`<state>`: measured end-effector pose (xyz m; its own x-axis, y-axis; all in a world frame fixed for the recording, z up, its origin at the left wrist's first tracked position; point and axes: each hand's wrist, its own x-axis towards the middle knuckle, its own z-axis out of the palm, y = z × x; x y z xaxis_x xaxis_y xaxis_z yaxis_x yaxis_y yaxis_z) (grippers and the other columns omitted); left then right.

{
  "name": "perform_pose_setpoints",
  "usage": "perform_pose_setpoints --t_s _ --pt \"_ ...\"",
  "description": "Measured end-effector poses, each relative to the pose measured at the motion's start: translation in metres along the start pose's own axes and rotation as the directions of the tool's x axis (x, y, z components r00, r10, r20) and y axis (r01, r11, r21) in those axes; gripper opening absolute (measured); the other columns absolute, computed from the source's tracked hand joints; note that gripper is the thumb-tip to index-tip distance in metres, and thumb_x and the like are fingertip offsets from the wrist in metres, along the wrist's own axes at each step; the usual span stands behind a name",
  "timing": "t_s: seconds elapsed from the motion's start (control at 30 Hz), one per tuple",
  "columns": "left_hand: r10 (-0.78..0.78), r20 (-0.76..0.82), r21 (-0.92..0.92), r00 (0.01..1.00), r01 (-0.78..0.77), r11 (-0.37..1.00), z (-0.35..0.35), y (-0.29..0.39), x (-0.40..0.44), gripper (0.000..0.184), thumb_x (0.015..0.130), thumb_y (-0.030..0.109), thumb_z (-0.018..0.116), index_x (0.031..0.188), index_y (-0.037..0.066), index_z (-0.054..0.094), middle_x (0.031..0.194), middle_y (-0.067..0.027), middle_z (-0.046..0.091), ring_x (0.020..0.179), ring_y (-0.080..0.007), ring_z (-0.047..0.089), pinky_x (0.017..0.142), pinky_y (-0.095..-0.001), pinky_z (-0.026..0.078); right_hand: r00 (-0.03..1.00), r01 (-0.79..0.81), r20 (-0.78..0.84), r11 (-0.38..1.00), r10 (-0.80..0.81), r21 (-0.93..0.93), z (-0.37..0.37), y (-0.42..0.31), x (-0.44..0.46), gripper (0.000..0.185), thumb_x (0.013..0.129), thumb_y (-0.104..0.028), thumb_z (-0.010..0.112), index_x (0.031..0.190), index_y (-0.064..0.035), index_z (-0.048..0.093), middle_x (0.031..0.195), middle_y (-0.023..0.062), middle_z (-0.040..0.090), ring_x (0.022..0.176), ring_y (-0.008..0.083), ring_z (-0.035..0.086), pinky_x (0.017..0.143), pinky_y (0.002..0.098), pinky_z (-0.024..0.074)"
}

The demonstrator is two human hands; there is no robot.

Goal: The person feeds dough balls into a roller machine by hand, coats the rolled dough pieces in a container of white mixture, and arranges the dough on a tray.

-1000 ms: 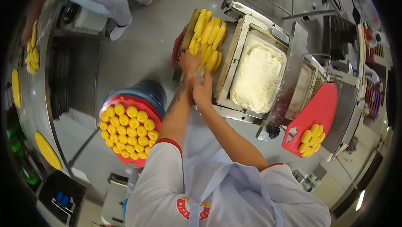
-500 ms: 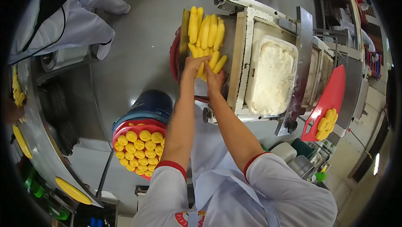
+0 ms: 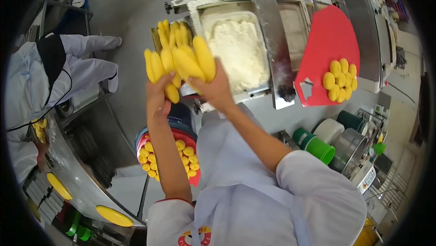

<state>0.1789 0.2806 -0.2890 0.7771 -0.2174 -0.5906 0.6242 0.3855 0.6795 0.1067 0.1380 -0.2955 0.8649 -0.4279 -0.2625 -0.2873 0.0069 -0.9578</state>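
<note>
Both hands hold a bunch of long yellow dough sticks [image 3: 187, 62], lifted above the machine's near end. My left hand [image 3: 160, 94] is closed around the left part of the bunch, and one stick dips below its fingers. On the right side of the bunch, my right hand [image 3: 214, 87] grips with its thumb across the near ends. Behind them, more yellow dough sticks [image 3: 164, 31] lie on a metal tray [image 3: 156, 41], partly hidden by the held ones. Beside my right hand is a white tub [image 3: 265, 76] filled with flour [image 3: 238, 53].
A red board [image 3: 324, 39] with several yellow dough balls [image 3: 340, 80] lies on the machine at right. Below my left arm, more dough balls [image 3: 188, 157] sit on a red tray over a blue bucket [image 3: 181, 118]. A co-worker [image 3: 41, 69] stands left by a metal table [image 3: 91, 187].
My hands have raised a bunch of dough sticks off the metal tray, leaving others there. The view has turned, so the machine and red board appear further left.
</note>
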Motion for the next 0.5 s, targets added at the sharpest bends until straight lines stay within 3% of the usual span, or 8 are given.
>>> perform_pose_setpoints --t_s 0.07,0.13,0.27,0.33,0.37,0.4,0.43,0.5 --pt "0.116 0.051 0.055 0.992 -0.118 0.991 0.056 0.017 -0.026 0.042 0.083 0.008 0.073 0.121 -0.004 0.059 0.111 -0.0118 0.068 0.095 -0.0230 0.069 0.078 -0.0333 0.057 0.997 0.072 -0.015 0.978 -0.070 0.196 -0.044 -0.050 0.009 0.057 0.077 -0.023 0.080 0.118 0.0004 0.049 0.100 0.0137 0.067 0.086 0.0236 0.066 0.077 0.0358 0.0532" --pt "0.268 0.122 0.358 0.956 -0.294 0.886 0.104 0.032 -0.032 0.048 0.083 0.010 0.073 0.126 -0.004 0.056 0.111 -0.0132 0.068 0.095 -0.0238 0.069 0.079 -0.0333 0.057 0.987 0.141 -0.074 0.990 -0.141 -0.006 -0.094 -0.100 0.014 0.051 0.080 -0.014 0.077 0.121 -0.0006 0.049 0.108 0.0092 0.062 0.091 0.0155 0.063 0.079 0.0303 0.0537" --pt "0.665 0.093 0.812 0.741 -0.443 0.380 0.173 0.029 -0.036 0.053 0.078 0.013 0.075 0.126 -0.004 0.058 0.108 -0.0184 0.070 0.095 -0.0275 0.070 0.081 -0.0377 0.056 0.960 0.215 -0.080 0.890 -0.267 -0.402 -0.159 -0.130 0.032 0.051 0.081 -0.019 0.075 0.120 -0.0002 0.049 0.107 0.0174 0.064 0.091 0.0287 0.066 0.076 0.0391 0.0535" --pt "0.731 0.320 0.923 0.603 -0.374 -0.096 0.170 -0.012 -0.016 0.047 0.078 0.013 0.072 0.121 -0.001 0.061 0.104 -0.0181 0.071 0.091 -0.0313 0.070 0.078 -0.0417 0.055 0.952 0.272 0.037 0.782 -0.305 -0.561 -0.171 -0.092 0.053 0.057 0.080 -0.022 0.074 0.126 0.0009 0.048 0.108 0.0217 0.065 0.095 0.0397 0.065 0.080 0.0493 0.0520" --pt "0.566 0.339 0.939 0.752 -0.235 -0.251 0.154 -0.050 0.000 0.037 0.079 0.013 0.069 0.113 0.001 0.063 0.100 -0.0170 0.070 0.088 -0.0333 0.069 0.074 -0.0446 0.054 0.891 0.390 0.126 0.596 -0.435 -0.701 -0.169 -0.048 0.062 0.049 0.081 -0.025 0.073 0.120 -0.0038 0.050 0.106 0.0235 0.065 0.090 0.0427 0.066 0.076 0.0509 0.0518" --pt "0.372 0.341 0.884 0.863 -0.161 -0.439 0.138 -0.086 0.015 0.027 0.079 0.013 0.066 0.104 0.004 0.066 0.096 -0.0158 0.070 0.085 -0.0354 0.068 0.071 -0.0476 0.053 0.932 0.350 0.253 0.460 -0.260 -0.816 -0.165 -0.023 0.060 0.050 0.084 -0.030 0.069 0.123 -0.0047 0.050 0.100 0.0234 0.068 0.089 0.0429 0.066 0.076 0.0537 0.0511" --pt "0.336 0.584 0.797 0.739 -0.442 -0.412 0.104 -0.128 0.023 0.031 0.083 0.010 0.058 0.113 0.005 0.065 0.080 -0.0137 0.067 0.065 -0.0322 0.066 0.056 -0.0489 0.048 0.929 0.261 0.351 0.463 0.119 -0.847 -0.161 0.004 0.067 0.048 0.086 -0.032 0.067 0.123 -0.0040 0.054 0.095 0.0227 0.069 0.089 0.0435 0.066 0.076 0.0532 0.0519" --pt "0.205 0.512 0.806 0.834 -0.385 -0.449 0.085 -0.150 0.034 0.030 0.082 0.012 0.060 0.111 0.006 0.066 0.073 -0.0117 0.066 0.062 -0.0322 0.066 0.059 -0.0483 0.049 0.849 0.315 0.460 0.451 0.260 -0.835 -0.161 0.049 0.087 0.045 0.084 -0.033 0.069 0.118 -0.0042 0.063 0.103 0.0247 0.069 0.094 0.0423 0.067 0.080 0.0509 0.0528"
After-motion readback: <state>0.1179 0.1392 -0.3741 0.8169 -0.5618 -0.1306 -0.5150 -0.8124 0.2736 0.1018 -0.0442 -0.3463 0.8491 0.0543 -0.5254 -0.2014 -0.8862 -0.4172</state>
